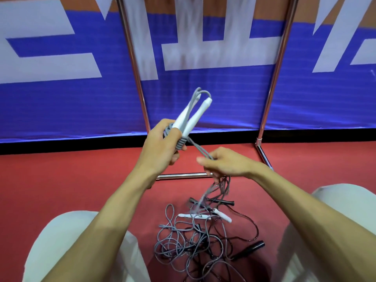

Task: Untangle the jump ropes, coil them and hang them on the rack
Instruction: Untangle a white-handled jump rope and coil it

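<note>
**Obscured and cropped items, head view**

- Rack [279,64]: both uprights run out at the top edge, so the upper part is unseen. Base bar [183,176] vanishes behind the left forearm and the right hand [227,163].
- Banner [61,98]: lettering cropped at the top and both sides, unreadable.
- Left hand [160,145] covers the lower ends of the handles [195,117] and part of the coil [182,143]; turns not countable.
- Right fingers [200,159] hide the grip point on the cord. Strands [205,195] hanging below are blurred; number unclear.
- Pile [193,245]: cropped by the bottom edge. Cannot trace which cord joins which handle.
- Knees [67,241]: cut by the bottom edge.
</note>
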`<state>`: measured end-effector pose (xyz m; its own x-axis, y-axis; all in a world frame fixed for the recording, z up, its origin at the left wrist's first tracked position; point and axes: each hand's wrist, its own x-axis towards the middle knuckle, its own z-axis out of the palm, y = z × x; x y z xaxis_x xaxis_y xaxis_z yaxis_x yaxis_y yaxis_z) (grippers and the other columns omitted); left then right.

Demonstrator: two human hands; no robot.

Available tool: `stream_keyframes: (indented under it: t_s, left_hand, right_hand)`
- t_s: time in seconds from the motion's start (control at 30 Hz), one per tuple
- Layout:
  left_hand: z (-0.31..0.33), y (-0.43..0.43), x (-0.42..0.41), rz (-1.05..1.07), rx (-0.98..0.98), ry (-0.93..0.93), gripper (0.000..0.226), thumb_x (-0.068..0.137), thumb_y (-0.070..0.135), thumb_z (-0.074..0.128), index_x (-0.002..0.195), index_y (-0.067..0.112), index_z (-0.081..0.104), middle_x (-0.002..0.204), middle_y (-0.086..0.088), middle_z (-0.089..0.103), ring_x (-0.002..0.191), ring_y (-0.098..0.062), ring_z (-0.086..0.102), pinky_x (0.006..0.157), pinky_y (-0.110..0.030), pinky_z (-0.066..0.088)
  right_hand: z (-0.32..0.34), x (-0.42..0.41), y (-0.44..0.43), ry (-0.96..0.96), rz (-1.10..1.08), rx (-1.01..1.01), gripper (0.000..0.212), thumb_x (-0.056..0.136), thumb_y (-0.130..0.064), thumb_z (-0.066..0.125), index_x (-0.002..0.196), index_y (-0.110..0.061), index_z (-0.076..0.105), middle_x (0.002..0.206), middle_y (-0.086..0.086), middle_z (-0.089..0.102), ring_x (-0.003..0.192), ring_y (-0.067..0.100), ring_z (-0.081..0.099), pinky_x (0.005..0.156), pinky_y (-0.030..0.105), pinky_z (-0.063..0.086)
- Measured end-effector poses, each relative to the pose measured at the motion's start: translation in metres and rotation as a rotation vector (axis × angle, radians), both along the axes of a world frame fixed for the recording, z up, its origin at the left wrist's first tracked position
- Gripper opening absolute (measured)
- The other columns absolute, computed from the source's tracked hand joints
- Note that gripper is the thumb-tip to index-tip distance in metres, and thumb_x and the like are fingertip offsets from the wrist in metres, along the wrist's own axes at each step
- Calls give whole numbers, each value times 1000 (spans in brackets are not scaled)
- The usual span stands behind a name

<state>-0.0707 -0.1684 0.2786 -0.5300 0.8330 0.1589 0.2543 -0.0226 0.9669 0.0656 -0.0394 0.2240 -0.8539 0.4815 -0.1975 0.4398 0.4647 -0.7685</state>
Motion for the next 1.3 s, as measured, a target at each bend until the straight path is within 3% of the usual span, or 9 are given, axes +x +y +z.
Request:
stream_keyframes:
  t_s: [0.17, 0.37, 0.47, 0.6, 0.77, 0.9, 1.03, 1.23, 1.3]
  left_hand:
    - [-11, 1, -20, 143, -120, 189, 13, 86, 29, 57, 95, 24, 50, 72, 1, 64, 55, -20, 46, 56, -35, 39]
    - [-17, -1, -27, 140, -258, 491, 23, 91, 23, 61, 105, 16, 44, 69, 2, 54, 53, -14, 46, 44, -19, 33]
    - [-20, -3, -31, 82, -351, 600, 26, 88, 21, 65, 103, 19, 44, 73, 2, 53, 55, -14, 45, 46, -22, 32]
    - [-21, -3, -29, -15, -409, 703, 27, 86, 22, 66, 99, 24, 43, 76, -2, 56, 58, -22, 47, 55, -34, 38]
    - [-19, -3, -17, -158, -472, 833, 24, 73, 26, 67, 93, 27, 54, 69, 4, 58, 66, -25, 58, 59, -33, 46]
    - [-19, -3, -8, -255, -535, 880, 42, 64, 58, 78, 82, 27, 57, 63, 4, 59, 56, -19, 59, 57, -34, 53]
    - [-18, -5, 2, -294, -524, 985, 55, 58, 74, 72, 74, 23, 58, 53, 4, 48, 52, -17, 45, 52, -32, 38]
    - [-12, -15, 6, -481, -300, 663, 36, 71, 48, 68, 80, 13, 64, 63, -9, 54, 52, -10, 36, 51, -33, 35]
    - [-5, -17, 5, -479, -224, 518, 37, 71, 49, 61, 85, 15, 64, 69, -8, 59, 53, -8, 42, 50, -30, 37]
  right_hand:
    - [-1, 4, -1, -65, 89, 156, 22, 99, -21, 48, 83, -8, 56, 59, -1, 59, 50, 7, 61, 50, 13, 44]
    - [17, 10, -5, 73, 182, 531, 9, 97, -20, 50, 91, -16, 56, 64, -10, 51, 56, 3, 47, 59, 26, 39]
    - [26, 16, -6, 120, 235, 722, 12, 97, -22, 50, 96, -16, 60, 69, -14, 48, 61, 7, 44, 63, 37, 46]
    - [40, 23, -6, 306, 198, 891, 22, 92, -24, 50, 99, -14, 68, 78, -11, 59, 71, 19, 60, 58, 37, 51]
    - [46, 28, -4, 436, 132, 960, 29, 88, -34, 47, 95, -19, 71, 78, -5, 66, 67, 22, 62, 50, 31, 48]
    - [49, 29, -3, 434, -55, 925, 20, 78, -41, 67, 82, -22, 72, 69, -8, 66, 60, 16, 57, 50, 33, 48]
    - [46, 28, -1, 349, -154, 833, 41, 64, -59, 73, 72, -19, 68, 60, -6, 61, 55, 18, 48, 53, 36, 46]
    - [37, 23, 7, 157, -239, 809, 81, 55, -90, 41, 60, -11, 58, 46, 6, 41, 53, 24, 32, 50, 30, 29]
    - [29, 20, 11, 166, -159, 685, 52, 71, -71, 50, 55, -22, 58, 47, 3, 34, 54, 24, 32, 52, 31, 32]
